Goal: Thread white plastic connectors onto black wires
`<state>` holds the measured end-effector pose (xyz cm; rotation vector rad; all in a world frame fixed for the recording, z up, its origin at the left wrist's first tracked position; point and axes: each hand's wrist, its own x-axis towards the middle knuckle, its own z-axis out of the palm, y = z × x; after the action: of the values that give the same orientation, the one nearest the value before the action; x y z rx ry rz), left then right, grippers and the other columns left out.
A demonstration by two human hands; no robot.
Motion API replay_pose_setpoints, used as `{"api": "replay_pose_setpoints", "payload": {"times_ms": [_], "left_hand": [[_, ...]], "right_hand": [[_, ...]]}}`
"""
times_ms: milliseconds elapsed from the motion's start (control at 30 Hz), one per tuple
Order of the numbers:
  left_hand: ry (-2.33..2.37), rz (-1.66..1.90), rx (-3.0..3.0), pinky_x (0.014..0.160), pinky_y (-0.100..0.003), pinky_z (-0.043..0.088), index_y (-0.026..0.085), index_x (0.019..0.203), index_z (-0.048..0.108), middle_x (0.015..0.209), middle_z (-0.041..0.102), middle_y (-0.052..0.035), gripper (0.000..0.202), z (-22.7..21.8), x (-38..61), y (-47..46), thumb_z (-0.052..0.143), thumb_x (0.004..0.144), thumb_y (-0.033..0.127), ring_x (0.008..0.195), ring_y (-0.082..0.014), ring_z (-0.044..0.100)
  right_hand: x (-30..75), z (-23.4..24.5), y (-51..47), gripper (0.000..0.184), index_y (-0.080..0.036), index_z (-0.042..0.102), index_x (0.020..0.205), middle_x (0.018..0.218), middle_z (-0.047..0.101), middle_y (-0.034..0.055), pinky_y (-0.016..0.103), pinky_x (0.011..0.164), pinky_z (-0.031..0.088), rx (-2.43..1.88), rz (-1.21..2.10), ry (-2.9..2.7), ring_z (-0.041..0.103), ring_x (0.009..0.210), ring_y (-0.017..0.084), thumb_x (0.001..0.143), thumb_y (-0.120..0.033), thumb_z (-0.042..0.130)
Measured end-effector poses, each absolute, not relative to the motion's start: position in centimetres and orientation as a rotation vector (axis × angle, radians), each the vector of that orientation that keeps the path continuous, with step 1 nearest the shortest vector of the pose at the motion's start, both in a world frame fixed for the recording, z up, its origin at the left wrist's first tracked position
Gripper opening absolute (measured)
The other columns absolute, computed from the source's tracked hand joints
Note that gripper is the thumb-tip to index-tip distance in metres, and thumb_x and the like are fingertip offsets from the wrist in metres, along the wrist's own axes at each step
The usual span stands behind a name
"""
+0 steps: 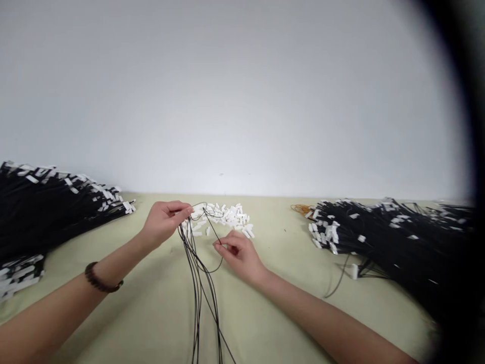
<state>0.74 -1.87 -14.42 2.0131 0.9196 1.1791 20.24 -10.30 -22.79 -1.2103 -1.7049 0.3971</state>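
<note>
Several thin black cords (196, 283) hang from the pinched fingers of my left hand (166, 220), which is raised over the table and wears a dark beaded bracelet (99, 279) at its wrist. My right hand (239, 255), a little lower and to the right, pinches one strand of the black cord between thumb and forefinger. Loops of cord stretch between the two hands. Behind them lies a loose heap of small white plastic pieces (237, 216); the left fingertips overlap its left edge in view. The cords' lower ends run out of the picture.
A large pile of black cords with white tags (45, 212) lies on the left. Another tagged pile (371, 227) covers the right, with an orange cord (300, 208) at its back corner. A pale wall (242, 101) rises behind the greenish tabletop (280, 253).
</note>
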Motion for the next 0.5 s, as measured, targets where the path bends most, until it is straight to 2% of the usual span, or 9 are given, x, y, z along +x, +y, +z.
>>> {"api": "replay_pose_setpoints", "payload": {"times_ms": [100,167,233,300,367,500], "left_hand": [[0.780,1.258,2.224,0.060,-0.021,0.037,0.015,0.070,0.064,0.072,0.060,-0.0036,0.017,-11.5,0.4,-4.2,0.058,0.071,0.031,0.066,-0.0121,0.050],[0.621,1.169,2.270,0.059,-0.021,0.038,0.016,0.071,0.064,0.073,0.060,-0.0039,0.014,-10.3,0.4,-6.0,0.056,0.072,0.028,0.066,-0.0122,0.051],[0.499,0.963,2.255,0.056,-0.021,0.037,0.016,0.074,0.065,0.070,0.058,-0.0040,0.016,-9.8,0.8,-7.5,0.054,0.074,0.028,0.063,-0.0116,0.049],[0.452,0.718,2.216,0.052,-0.020,0.034,0.015,0.074,0.065,0.065,0.055,-0.0036,0.019,-10.3,1.4,-8.4,0.053,0.075,0.030,0.058,-0.0105,0.045],[0.475,0.525,2.172,0.049,-0.021,0.030,0.014,0.072,0.065,0.062,0.052,-0.0029,0.022,-11.8,2.1,-8.5,0.052,0.074,0.032,0.055,-0.0093,0.040],[0.649,0.342,2.048,0.046,-0.021,0.023,0.012,0.068,0.064,0.053,0.043,-0.0001,0.025,-16.3,3.3,-7.0,0.052,0.073,0.034,0.049,-0.0071,0.030]], "right_hand": [[21.1,-22.5,-9.7,0.031,-0.014,0.061,0.084,0.057,0.047,-0.0002,0.020,0.045,0.032,-1.110,1.039,-1.680,0.041,0.047,0.007,0.079,-0.042,0.049],[21.8,-22.1,-9.5,0.031,-0.013,0.058,0.087,0.060,0.053,0.0009,0.018,0.043,0.032,-1.021,1.370,-1.600,0.046,0.045,0.007,0.077,-0.041,0.051],[22.8,-21.7,-9.4,0.028,-0.012,0.056,0.088,0.074,0.060,0.0062,0.021,0.050,0.039,-0.917,1.557,-1.466,0.056,0.057,0.012,0.073,-0.035,0.057],[23.8,-21.4,-9.1,0.025,-0.011,0.056,0.087,0.086,0.061,0.0107,0.026,0.063,0.044,-0.825,1.597,-1.285,0.060,0.073,0.017,0.071,-0.029,0.057],[24.9,-21.3,-8.7,0.025,-0.010,0.057,0.088,0.094,0.060,0.0130,0.030,0.074,0.044,-0.782,1.562,-1.105,0.059,0.082,0.019,0.071,-0.026,0.051],[26.2,-21.4,-7.8,0.034,-0.009,0.057,0.093,0.104,0.057,0.0154,0.034,0.080,0.043,-0.905,1.453,-1.035,0.057,0.090,0.021,0.075,-0.032,0.040]]}}
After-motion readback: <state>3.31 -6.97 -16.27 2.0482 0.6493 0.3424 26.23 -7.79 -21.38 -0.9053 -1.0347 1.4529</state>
